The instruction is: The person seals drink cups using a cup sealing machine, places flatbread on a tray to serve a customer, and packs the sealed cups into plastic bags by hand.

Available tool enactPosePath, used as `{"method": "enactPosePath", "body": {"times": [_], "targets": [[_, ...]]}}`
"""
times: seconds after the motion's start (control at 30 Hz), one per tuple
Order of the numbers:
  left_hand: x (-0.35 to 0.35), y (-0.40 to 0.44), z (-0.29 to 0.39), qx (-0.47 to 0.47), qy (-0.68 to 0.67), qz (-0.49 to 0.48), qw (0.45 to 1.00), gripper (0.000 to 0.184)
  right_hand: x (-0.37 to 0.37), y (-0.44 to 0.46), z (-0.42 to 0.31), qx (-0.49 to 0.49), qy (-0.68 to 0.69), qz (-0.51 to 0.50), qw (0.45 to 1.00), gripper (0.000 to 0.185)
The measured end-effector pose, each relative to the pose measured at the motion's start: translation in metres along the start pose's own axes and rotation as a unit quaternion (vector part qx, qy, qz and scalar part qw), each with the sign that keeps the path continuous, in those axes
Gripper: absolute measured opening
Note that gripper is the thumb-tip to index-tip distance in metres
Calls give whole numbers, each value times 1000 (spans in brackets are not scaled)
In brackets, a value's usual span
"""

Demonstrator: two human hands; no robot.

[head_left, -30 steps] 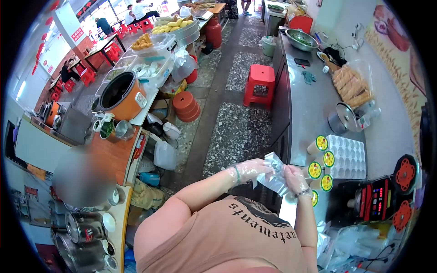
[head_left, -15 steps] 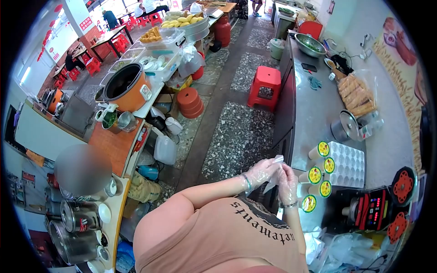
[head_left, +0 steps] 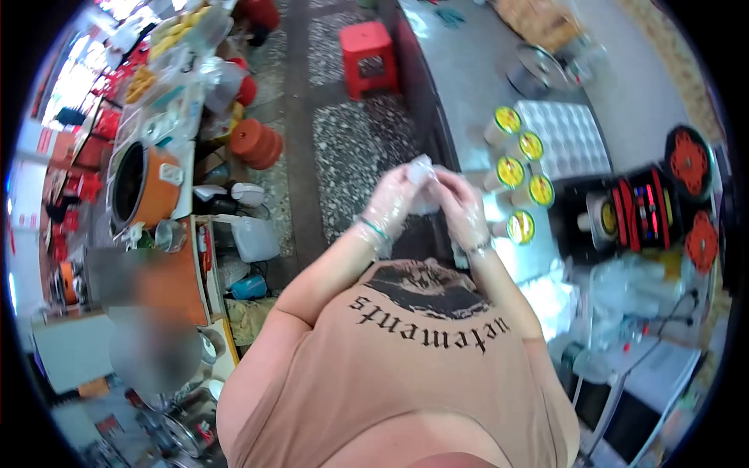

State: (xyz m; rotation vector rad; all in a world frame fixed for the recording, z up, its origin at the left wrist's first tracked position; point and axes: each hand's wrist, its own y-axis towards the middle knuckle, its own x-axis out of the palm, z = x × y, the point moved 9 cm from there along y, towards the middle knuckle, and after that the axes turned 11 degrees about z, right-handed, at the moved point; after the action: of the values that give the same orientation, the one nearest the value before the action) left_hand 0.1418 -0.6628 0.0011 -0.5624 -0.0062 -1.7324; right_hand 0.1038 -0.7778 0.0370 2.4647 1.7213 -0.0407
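Together, the two gloved hands meet in front of the chest: the left hand (head_left: 388,204) and the right hand (head_left: 462,207) each pinch a pale, crumpled wrapper (head_left: 421,168) with curled fingers. It is held between them, over the gap beside the tabletop (head_left: 464,93). Its narrow end points forward, away from the person, and its long axis seems to run back toward the chest, though the fingers hide part of it.

Just right of the right hand, five cups (head_left: 495,183) stand in a loose group, their yellow-and-green lids facing up; what fills them looks pale beige. Beside them lies one tray (head_left: 563,139), with rows of rounded hollows too blurred to count. Beyond it are one lidded pot (head_left: 537,72), its contents hidden, and one clear bag of bread (head_left: 538,22).

Farther right sits one black-and-red machine (head_left: 644,210) near two red, wheel-like discs (head_left: 690,157). Across the aisle to the left, one orange cooker (head_left: 156,191) stands open, its inside dark. One red stool (head_left: 368,61) is on the floor ahead.
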Motion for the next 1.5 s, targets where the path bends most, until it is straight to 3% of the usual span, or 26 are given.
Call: {"method": "enactPosePath", "body": {"times": [0.07, 0.13, 0.2, 0.23, 0.27, 0.33, 0.37, 0.4, 0.43, 0.5, 0.57, 0.6, 0.7, 0.77, 0.8, 0.9, 1.0, 1.07, 1.1, 1.13, 1.17, 1.2, 1.27, 1.33, 1.4, 1.5], "targets": [[0, 3, -6, 6, 0, 5, 1000, 30, 7, -5, 8, 82, 125, -3, 989, 26], [3, 2, -12, -11, 4, -34, 999, 30, 5, -4, 17, 69, 114, -2, 991, 30], [17, -13, 27, 144, 157, -48, 976, 27, 5, -5, 19, 71, 151, 5, 986, 32], [12, -5, 3, 15, -20, -57, 998, 23, 3, -6, 17, 79, 146, 5, 986, 34], [12, -4, 8, 22, -19, -50, 998, 23, 5, -5, 18, 76, 150, -3, 986, 34], [17, -7, 0, -62, -26, -56, 996, 22, -3, -6, 25, 70, 80, 24, 994, 35], [19, -8, -17, -103, -120, -76, 985, 25, -4, -6, 21, 53, 62, 20, 997, 34], [22, -16, 4, 9, 107, -109, 988, 23, -9, -6, 23, 30, -26, 25, 999, 32], [19, -14, -13, -56, -64, -89, 992, 26, -7, -9, 20, 27, 22, 18, 999, 30], [17, -27, 10, -49, 75, -40, 995, 27, -12, -13, 36, 56, 6, 39, 998, 31], [11, -20, 13, 43, 121, -10, 992, 26, -16, -6, 50, -36, 8, 36, 999, 35], [6, -20, 21, 45, 166, 6, 985, 24, -9, -9, 37, 15, 56, 41, 997, 39], [2, -16, 22, 145, 132, 26, 980, 24, -13, -16, 38, -37, 95, 62, 993, 32], [0, -25, 20, 49, 141, 25, 989, 24, -5, -19, 54, 22, 137, 8, 990, 21], [-1, -18, 10, 83, 178, 24, 980, 26, -3, -19, 52, 20, 138, 3, 990, 21], [-1, -19, 5, 47, 95, -9, 994, 30, -3, -22, 45, 12, 116, -24, 993, 6], [2, -25, 11, 108, 196, -38, 974, 32, -5, -21, 31, -37, 53, 15, 998, 7], [10, -29, 22, 303, 314, -17, 900, 33, -5, -20, 26, -38, 81, 23, 996, 11], [14, -29, 21, 325, 323, -39, 888, 34, -10, -21, 17, -104, 6, 35, 994, 12], [13, -28, 17, 326, 323, -39, 888, 34, -16, -23, 9, -169, -70, 47, 982, 12], [13, -34, 25, 283, 297, -60, 910, 32, -25, -18, 26, -101, -58, 58, 991, 12], [14, -37, 26, 239, 268, -81, 930, 30, -33, -18, 29, -102, -59, 58, 991, 12], [11, -35, 26, 247, 262, -56, 931, 29, -36, -20, 65, 130, 107, 36, 985, 7], [10, -36, 27, 254, 257, -31, 932, 27, -21, -26, 57, 115, 129, -20, 985, 9], [14, -38, 20, 110, 88, -39, 989, 26, 4, -44, 18, 36, 141, -32, 989, 20], [16, -38, 19, 82, 113, -34, 990, 28, -8, -36, 34, 51, 137, -39, 989, 20]]}}
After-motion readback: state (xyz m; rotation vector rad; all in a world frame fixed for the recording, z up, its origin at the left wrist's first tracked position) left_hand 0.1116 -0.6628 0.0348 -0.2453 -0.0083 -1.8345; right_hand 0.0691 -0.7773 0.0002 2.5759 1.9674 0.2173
